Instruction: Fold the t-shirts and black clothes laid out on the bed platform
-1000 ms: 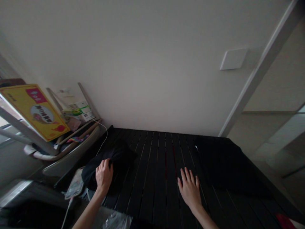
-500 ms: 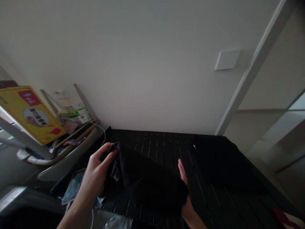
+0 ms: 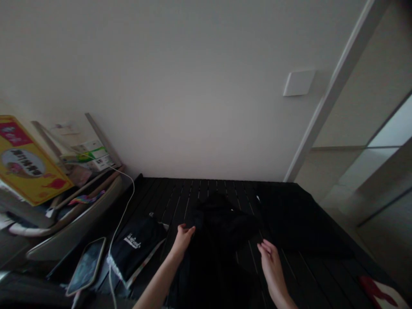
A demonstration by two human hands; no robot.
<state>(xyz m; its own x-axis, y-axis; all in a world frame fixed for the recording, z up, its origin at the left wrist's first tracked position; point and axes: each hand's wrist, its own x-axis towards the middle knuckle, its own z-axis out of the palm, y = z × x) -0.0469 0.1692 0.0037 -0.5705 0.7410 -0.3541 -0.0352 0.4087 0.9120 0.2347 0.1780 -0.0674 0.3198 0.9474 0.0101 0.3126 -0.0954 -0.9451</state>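
A black garment (image 3: 219,244) lies loosely spread over the dark slatted surface, its lower part running out of the picture. At its left edge, my left hand (image 3: 184,238) has fingertips pinched together on the cloth. My right hand (image 3: 271,259) hovers just right of the garment, fingers loosely curled and apart, with nothing visible in them. Dark cloth on dark slats makes the garment's outline hard to follow. To the right lies another black cloth (image 3: 299,219), flat and folded.
Left of my hands are a dark pouch with white lettering (image 3: 138,238), a phone (image 3: 87,264) and a white cable (image 3: 124,210). A chair-like seat (image 3: 86,214) carries a yellow box (image 3: 30,163). A red-and-white item (image 3: 380,294) sits lower right. A wall (image 3: 206,107) rises behind.
The black garment, held up and bunched before, now lies lower on the slats. My left hand has moved right and down; my right hand has come out from behind the cloth. The pouch is now visible.
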